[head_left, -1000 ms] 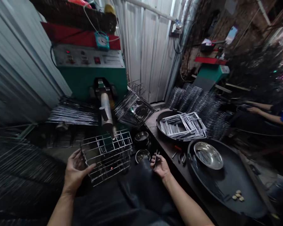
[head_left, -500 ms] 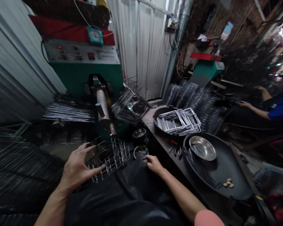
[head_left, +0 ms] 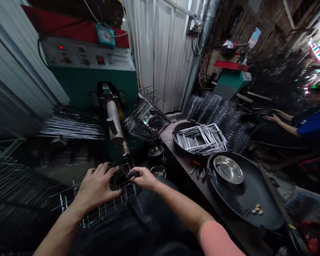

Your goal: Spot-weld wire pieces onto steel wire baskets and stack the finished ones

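A wire basket (head_left: 117, 199) of metal rods rests across my lap, below the electrode arm (head_left: 114, 122) of the green machine (head_left: 88, 83). Over the basket's left part lies my left hand (head_left: 98, 186), fingers and thumb spread apart. My right hand (head_left: 142, 177) is at the basket's upper right edge with its fingers pinched together; what they hold, if anything, is too dark and small to make out. Just right of that hand sits a small metal bowl (head_left: 158, 172), partly hidden by the forearm.
Stacked wire parts (head_left: 72, 126) lie left of the machine. On the right, a dark pan holds wire frames (head_left: 202, 138), and a larger black pan (head_left: 266, 188) holds a steel bowl (head_left: 228, 169). Pliers (head_left: 201, 173) lie between. A person in blue (head_left: 313, 122) sits far right.
My right hand has moved left from beside the small bowl to the basket. The basket has shifted left and now extends under my left hand and wrist.
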The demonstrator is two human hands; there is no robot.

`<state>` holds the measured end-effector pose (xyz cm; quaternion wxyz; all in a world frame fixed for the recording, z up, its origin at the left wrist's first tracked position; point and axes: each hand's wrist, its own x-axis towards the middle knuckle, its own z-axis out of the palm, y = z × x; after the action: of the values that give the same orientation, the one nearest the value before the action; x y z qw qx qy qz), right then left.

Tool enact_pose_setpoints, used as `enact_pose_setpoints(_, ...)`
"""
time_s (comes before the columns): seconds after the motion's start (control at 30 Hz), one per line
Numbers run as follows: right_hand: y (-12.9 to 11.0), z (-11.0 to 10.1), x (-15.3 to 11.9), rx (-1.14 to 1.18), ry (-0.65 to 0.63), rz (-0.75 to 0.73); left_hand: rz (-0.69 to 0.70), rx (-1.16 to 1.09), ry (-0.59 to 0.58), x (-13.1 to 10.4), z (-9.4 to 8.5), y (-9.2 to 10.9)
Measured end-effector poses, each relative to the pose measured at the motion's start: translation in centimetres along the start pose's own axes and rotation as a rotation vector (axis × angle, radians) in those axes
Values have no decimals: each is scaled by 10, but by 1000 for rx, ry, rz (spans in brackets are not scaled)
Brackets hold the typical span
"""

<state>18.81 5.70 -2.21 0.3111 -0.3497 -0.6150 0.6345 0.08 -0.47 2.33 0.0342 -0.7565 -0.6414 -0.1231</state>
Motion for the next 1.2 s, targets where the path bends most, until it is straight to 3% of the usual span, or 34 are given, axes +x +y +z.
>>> enact_pose_setpoints(0.13, 12, 6, -3, 77, -2, -40, 7, -19, -28, 3, 2, -4)
enact_pose_setpoints(0.27, 16, -7, -11, 63, -130, -99, 2, -38, -30, 6, 4, -9)
enact_pose_setpoints(0.37, 19, -18, -12, -98, -213, -220, -8, -26, -11, 8, 9, -14)
enact_pose_setpoints(0.67, 23, -20, 3, -546, -220, -474, 58, 0, 32, 13, 17, -25)
enact_pose_setpoints(0.9, 23, -24, -4, -617, -208, -455, 52, -23, 34, 10, 22, -24)
enact_pose_setpoints(1.2, 8, -21, 8, -763, -165, -456, 35, -129, 58, 21, 26, -38)
